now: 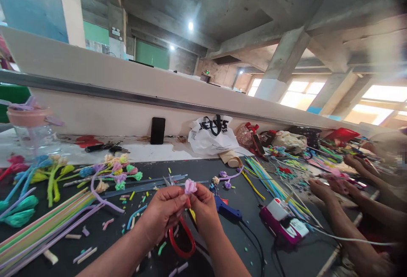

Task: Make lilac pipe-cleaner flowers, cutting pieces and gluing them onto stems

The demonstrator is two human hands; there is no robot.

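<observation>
A small pale pink-lilac flower point(190, 186) of fuzzy stems is pinched between my two hands above the dark table. My left hand point(167, 205) has its fingers closed at the flower's left side and base. From the right, my right hand point(202, 202) grips it with thumb and fingers. Scissors with red handles point(182, 239) lie beneath my hands, their blades pointing away. Just right of my right hand rests a blue glue gun point(228, 209) with a black cord. A purple stem with small blossoms point(229, 178) lies behind it.
Bundled fuzzy stems point(47, 222) and finished flowers point(119, 171) cover the left side. A phone point(158, 130) leans on the partition beside a white bag point(213, 135). A purple power strip point(282, 224) stands right. Other people's hands point(324, 190) work at far right.
</observation>
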